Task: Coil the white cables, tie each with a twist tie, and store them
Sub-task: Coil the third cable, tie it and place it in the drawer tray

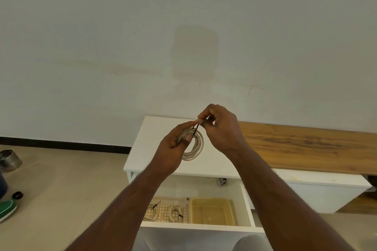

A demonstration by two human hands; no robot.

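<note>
Hands meet above the white counter (142, 149), working on one coiled white cable (193, 149). The left hand (173, 149) grips the coil's left side, thumb pressed over the loops, fingers curled behind. The right hand (222, 128) pinches the upper end of a dark twist tie (195, 129) between thumb and fingertips; the tie runs down across the coil's top. Below, an open drawer (247, 206) holds a perforated basket (163, 213) with two tied coils (152, 211) lying in it, just beside a yellow translucent tub (212, 211). A wooden board (306, 144) lies on the right.
</note>
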